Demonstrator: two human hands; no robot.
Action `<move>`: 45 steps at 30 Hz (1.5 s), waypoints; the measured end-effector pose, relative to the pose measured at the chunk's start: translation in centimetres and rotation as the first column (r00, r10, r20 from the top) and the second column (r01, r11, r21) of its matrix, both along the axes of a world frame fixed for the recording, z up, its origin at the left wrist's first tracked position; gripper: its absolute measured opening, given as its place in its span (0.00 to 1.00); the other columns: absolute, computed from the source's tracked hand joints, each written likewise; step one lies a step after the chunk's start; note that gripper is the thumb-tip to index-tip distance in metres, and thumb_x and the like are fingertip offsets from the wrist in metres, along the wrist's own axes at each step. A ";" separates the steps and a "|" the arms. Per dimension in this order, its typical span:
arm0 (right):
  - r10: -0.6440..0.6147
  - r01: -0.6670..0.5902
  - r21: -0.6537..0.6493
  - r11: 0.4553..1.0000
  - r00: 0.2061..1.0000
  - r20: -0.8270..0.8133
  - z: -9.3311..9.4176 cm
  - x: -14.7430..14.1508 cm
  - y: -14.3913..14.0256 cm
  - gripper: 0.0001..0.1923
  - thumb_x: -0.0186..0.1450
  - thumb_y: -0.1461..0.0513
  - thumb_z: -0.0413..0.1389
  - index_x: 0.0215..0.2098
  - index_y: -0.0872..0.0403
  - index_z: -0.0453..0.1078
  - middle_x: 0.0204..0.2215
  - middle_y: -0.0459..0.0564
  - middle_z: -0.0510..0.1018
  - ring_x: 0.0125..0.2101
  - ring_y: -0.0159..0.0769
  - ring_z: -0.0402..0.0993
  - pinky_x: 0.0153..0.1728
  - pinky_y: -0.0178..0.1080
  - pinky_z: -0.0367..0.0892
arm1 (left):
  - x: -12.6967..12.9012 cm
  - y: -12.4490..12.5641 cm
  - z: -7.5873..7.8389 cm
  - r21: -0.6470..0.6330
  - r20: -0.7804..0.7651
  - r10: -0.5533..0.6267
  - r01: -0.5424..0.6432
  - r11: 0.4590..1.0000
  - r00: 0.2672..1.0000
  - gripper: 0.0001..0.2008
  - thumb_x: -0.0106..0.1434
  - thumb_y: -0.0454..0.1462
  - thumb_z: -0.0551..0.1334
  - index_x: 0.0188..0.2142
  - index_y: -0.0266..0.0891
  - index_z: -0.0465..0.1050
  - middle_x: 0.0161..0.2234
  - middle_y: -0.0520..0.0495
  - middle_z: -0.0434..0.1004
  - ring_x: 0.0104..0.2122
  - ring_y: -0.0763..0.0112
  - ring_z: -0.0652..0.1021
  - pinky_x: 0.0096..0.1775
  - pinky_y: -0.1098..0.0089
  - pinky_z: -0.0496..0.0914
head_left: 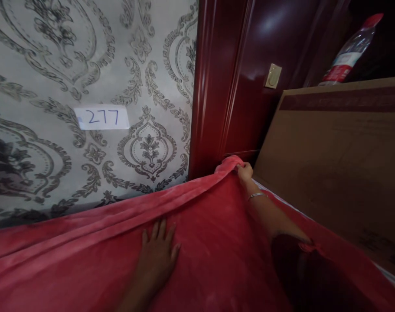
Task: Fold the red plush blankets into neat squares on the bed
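A red plush sheet (204, 260) covers the bed-like surface below me, with a long folded edge running along the wall side. My left hand (158, 251) lies flat on the sheet, palm down with fingers spread, just short of that fold. At the far corner, my right hand (245, 171) is closed on the bunched edge of the sheet, its fingertips partly hidden by the cloth. A thin bracelet (257, 196) circles the right wrist. Beneath the sheet's right side a strip of white material shows.
Patterned wallpaper (148, 147) with a paper label (101, 117) reading 277 rises behind the sheet. Dark red wood panelling (213, 86) carries a switch plate (273, 76). On the right stands a large cardboard box (334, 151), topped by a plastic bottle (347, 60) with a red cap.
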State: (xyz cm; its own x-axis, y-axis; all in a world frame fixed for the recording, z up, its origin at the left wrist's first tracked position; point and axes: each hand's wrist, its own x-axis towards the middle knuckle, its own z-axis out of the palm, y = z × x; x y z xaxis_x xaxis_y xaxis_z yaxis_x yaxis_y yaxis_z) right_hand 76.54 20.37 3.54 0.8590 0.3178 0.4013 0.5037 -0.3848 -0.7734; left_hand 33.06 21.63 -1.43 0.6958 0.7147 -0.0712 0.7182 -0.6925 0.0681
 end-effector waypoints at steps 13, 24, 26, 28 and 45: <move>-0.042 0.055 -0.517 0.854 0.998 0.036 -2.9 1.6 -9.2 0.18 0.69 0.64 0.53 0.55 0.59 0.74 0.52 0.64 0.78 0.56 0.50 0.73 0.55 0.46 0.66 | 0.1 0.9 -0.9 0.100 0.086 0.063 -0.071 0.992 0.994 0.34 0.68 0.48 0.50 0.69 0.38 0.60 0.71 0.32 0.51 0.71 0.43 0.54 0.65 0.40 0.50; -0.067 0.138 -0.663 0.736 0.989 0.131 -1.8 2.1 -11.9 0.11 0.69 0.61 0.56 0.44 0.57 0.78 0.46 0.63 0.81 0.50 0.48 0.77 0.48 0.41 0.69 | 0.2 1.1 -0.9 0.152 -0.009 0.073 -0.071 0.986 0.997 0.33 0.69 0.48 0.49 0.70 0.40 0.57 0.72 0.33 0.51 0.71 0.47 0.54 0.65 0.45 0.51; -0.171 0.268 -0.617 0.740 0.962 0.213 -0.9 2.2 -12.8 0.18 0.72 0.63 0.48 0.53 0.61 0.74 0.52 0.69 0.77 0.53 0.52 0.75 0.48 0.44 0.68 | 0.2 1.1 -1.0 0.153 -0.005 0.063 -0.061 0.986 0.998 0.33 0.69 0.48 0.50 0.70 0.40 0.58 0.72 0.33 0.51 0.71 0.47 0.54 0.65 0.45 0.52; -0.255 0.357 -0.583 0.730 0.933 0.252 -0.2 2.5 -13.7 0.23 0.73 0.65 0.42 0.59 0.64 0.69 0.54 0.73 0.75 0.52 0.53 0.75 0.47 0.46 0.69 | 0.2 1.2 -1.0 0.147 0.002 0.057 -0.056 0.988 0.998 0.33 0.69 0.48 0.50 0.70 0.40 0.58 0.72 0.33 0.51 0.71 0.46 0.55 0.65 0.44 0.52; -0.269 0.350 -0.631 0.692 0.937 0.225 -2.9 1.4 -15.0 0.22 0.74 0.62 0.42 0.55 0.64 0.72 0.51 0.72 0.77 0.55 0.54 0.74 0.48 0.47 0.71 | 0.4 0.7 -0.6 0.077 0.016 0.037 -0.038 0.996 0.999 0.33 0.69 0.47 0.50 0.72 0.43 0.54 0.73 0.41 0.47 0.71 0.42 0.50 0.65 0.38 0.48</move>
